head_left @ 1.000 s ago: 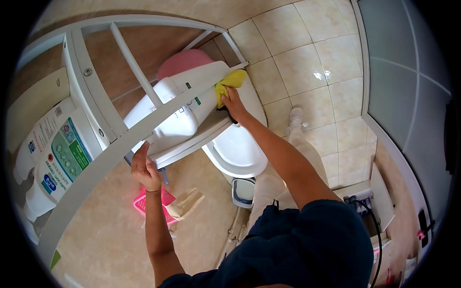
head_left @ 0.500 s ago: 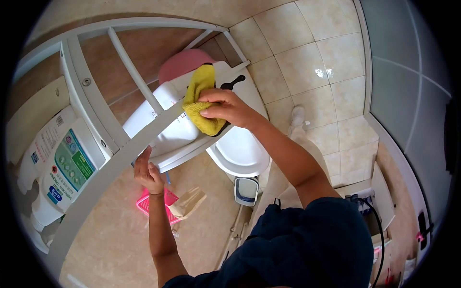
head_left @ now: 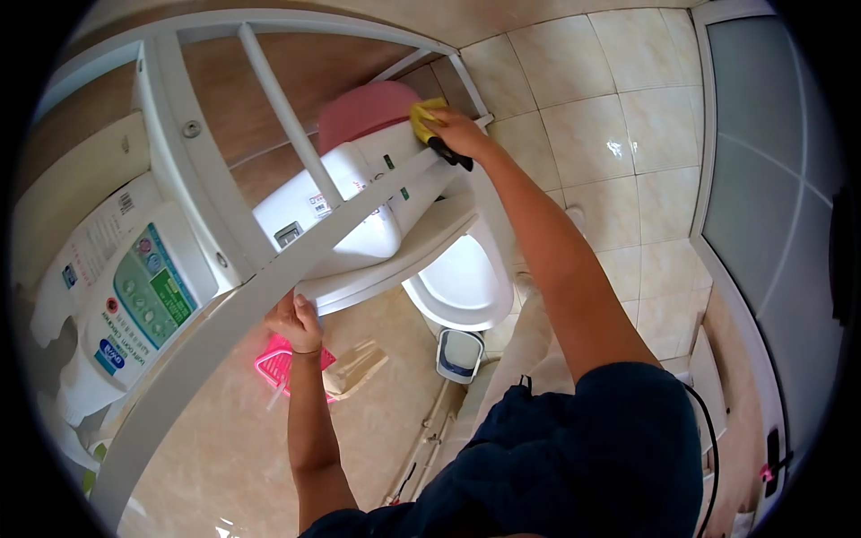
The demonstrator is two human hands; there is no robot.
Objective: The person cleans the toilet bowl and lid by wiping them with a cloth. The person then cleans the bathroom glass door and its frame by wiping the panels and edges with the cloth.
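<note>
The rack (head_left: 161,386) spans 7 to 12 o'clock, its rail crossing the container (head_left: 345,224) at 10 o'clock. The bottle (head_left: 143,287) lies at 9 o'clock, the basin (head_left: 363,112) at 11. The left hand (head_left: 298,321), near 8 o'clock, is at the rack's front rail; its fingertips are hidden, so grip cannot be told. At 12 o'clock, the right hand (head_left: 456,132) grasps the bunched cloth (head_left: 423,117). The cloth has shifted from mid-rail toward the basin; work contact is judged to be at the far end, leaving mid-rail uncovered.
</note>
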